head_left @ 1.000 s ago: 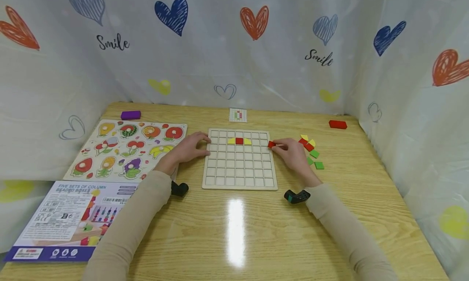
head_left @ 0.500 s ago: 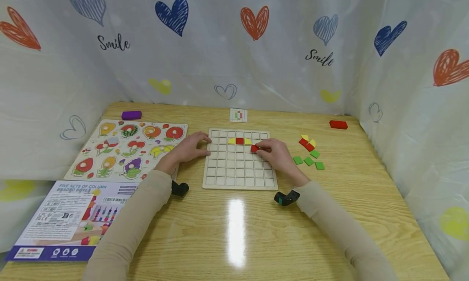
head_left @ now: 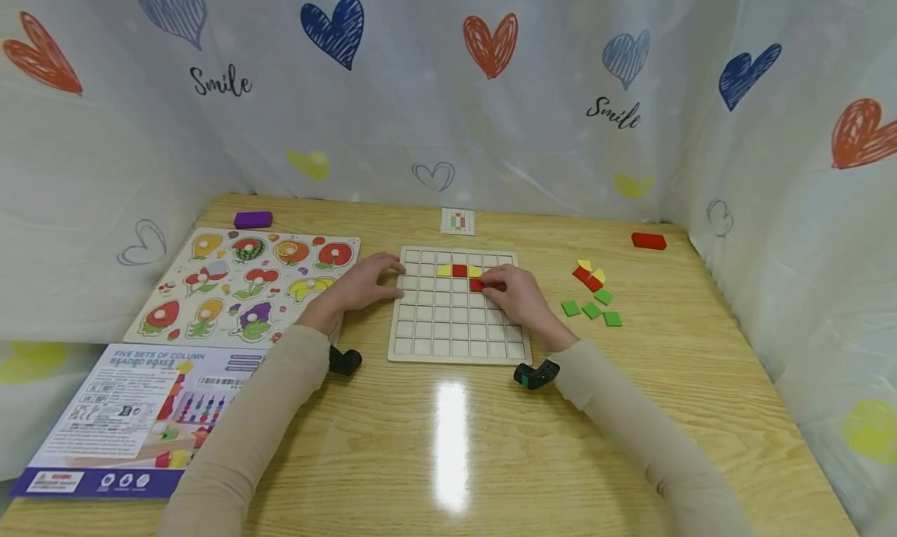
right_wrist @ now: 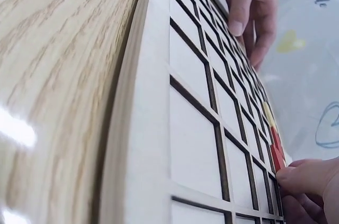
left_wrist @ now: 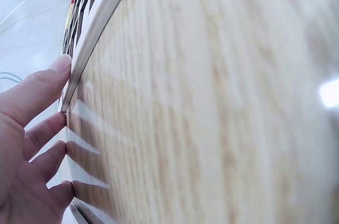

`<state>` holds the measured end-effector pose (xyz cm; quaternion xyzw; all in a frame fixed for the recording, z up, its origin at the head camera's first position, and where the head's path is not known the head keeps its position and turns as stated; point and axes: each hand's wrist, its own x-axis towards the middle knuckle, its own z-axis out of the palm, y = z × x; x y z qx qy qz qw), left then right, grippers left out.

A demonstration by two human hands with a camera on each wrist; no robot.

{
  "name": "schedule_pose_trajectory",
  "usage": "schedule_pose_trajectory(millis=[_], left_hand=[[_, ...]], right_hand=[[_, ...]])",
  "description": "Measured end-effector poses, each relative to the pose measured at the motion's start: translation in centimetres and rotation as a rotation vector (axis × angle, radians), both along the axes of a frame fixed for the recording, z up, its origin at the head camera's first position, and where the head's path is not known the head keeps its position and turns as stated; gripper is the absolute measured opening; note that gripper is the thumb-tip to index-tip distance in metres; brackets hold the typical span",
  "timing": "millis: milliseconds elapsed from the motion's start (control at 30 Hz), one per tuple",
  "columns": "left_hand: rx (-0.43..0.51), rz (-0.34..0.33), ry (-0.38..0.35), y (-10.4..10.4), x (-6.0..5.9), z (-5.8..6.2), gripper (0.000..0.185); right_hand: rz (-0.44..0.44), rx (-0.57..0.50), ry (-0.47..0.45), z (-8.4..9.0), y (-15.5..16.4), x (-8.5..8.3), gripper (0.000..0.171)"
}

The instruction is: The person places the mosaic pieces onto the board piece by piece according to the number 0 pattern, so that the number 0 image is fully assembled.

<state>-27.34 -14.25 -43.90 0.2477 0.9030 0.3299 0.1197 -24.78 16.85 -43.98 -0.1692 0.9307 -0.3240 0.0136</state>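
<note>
We find right hand [head_left: 518, 294] fingers pinching a red tile [head_left: 476, 286] (light, stiff, best edge-held) on the grid board [head_left: 455, 342]; left hand [head_left: 360, 282] fingers rest flat, steadying it.

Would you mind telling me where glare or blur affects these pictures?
Head view: a bright streak of glare on the wooden table below the pale wooden grid board; the rest is sharp. Left wrist view: the table fills the frame, blurred, beside the left hand. Right wrist view: the near board rim looks soft.

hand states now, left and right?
Left hand: open, fingers resting on the left edge of the grid board.
Right hand: pinching a red tile over the board.
</note>
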Motion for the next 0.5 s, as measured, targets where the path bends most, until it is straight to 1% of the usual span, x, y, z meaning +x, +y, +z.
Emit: schedule_pose_trajectory(millis=[500], left_hand=[[0.002,0.003,-0.005,0.03,-0.05,-0.04,0.042]], right_hand=[[-0.016,-0.015,0.013,-0.35,-0.26,-0.1,0.021]])
